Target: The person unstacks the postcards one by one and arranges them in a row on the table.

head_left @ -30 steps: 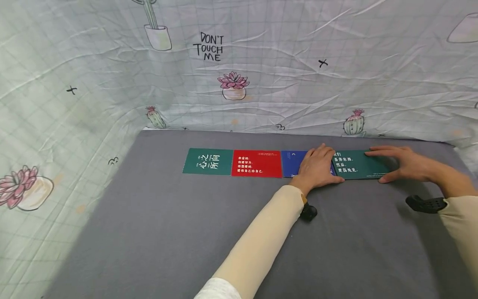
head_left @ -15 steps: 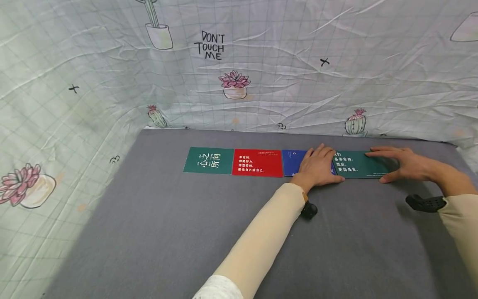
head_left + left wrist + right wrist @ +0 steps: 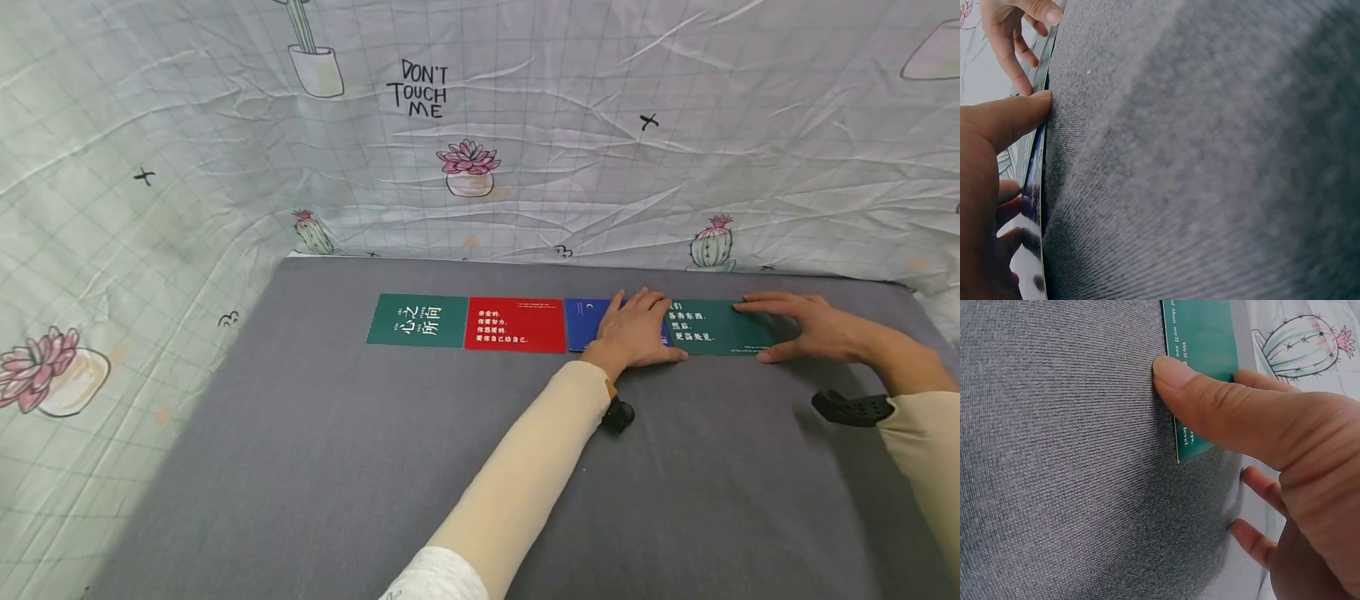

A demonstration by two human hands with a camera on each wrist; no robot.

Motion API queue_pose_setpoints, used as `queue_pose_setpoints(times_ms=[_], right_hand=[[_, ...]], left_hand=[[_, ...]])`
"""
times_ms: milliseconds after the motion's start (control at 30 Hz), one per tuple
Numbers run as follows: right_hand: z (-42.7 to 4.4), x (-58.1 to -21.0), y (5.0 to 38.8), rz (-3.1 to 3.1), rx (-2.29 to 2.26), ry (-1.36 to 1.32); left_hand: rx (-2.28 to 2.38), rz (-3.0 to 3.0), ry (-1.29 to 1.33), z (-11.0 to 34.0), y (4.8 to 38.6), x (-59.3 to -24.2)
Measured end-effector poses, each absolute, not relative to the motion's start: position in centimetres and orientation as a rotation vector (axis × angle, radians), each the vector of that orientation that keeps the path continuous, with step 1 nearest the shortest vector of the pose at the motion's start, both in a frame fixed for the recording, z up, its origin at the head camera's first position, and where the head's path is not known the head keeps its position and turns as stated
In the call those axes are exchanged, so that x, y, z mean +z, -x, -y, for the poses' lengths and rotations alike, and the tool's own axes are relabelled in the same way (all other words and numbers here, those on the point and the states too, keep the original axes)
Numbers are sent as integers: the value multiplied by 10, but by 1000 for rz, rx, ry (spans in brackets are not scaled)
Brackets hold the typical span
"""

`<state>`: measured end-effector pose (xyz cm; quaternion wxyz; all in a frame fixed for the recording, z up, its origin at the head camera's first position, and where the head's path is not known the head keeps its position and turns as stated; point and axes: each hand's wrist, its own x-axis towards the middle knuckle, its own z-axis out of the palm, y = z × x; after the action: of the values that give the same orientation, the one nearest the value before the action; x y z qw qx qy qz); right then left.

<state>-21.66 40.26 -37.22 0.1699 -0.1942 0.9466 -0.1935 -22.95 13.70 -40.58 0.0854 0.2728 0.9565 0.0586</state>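
Note:
Four flat printed cards would be too exact for what is hidden, so I name them singly: a green card [image 3: 731,329] with white lettering lies at the right end of a row. My right hand [image 3: 825,329] pinches its near and far edges between thumb and index finger; the other fingers stand off it in the right wrist view. My left hand [image 3: 636,329] spans the seam on the left, its thumb at the green card's near edge and index finger at the far edge. Under its remaining fingers lies a blue card [image 3: 583,321], partly hidden.
Left of the blue card lie a red card [image 3: 516,325] and another green card [image 3: 417,321], edge to edge. The grey cloth tabletop [image 3: 360,450] meets a patterned fabric wall [image 3: 570,175] behind the row.
Both hands keep nearly the same place and grip. The cards show no clear movement; the head view shifts slightly.

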Motion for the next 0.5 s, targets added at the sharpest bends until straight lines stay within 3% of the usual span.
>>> queue_pose_setpoints(times_ms=[500], right_hand=[[-405, -369, 213, -2691, -519, 546]], left_hand=[[120, -2848, -815, -140, 230, -402]])
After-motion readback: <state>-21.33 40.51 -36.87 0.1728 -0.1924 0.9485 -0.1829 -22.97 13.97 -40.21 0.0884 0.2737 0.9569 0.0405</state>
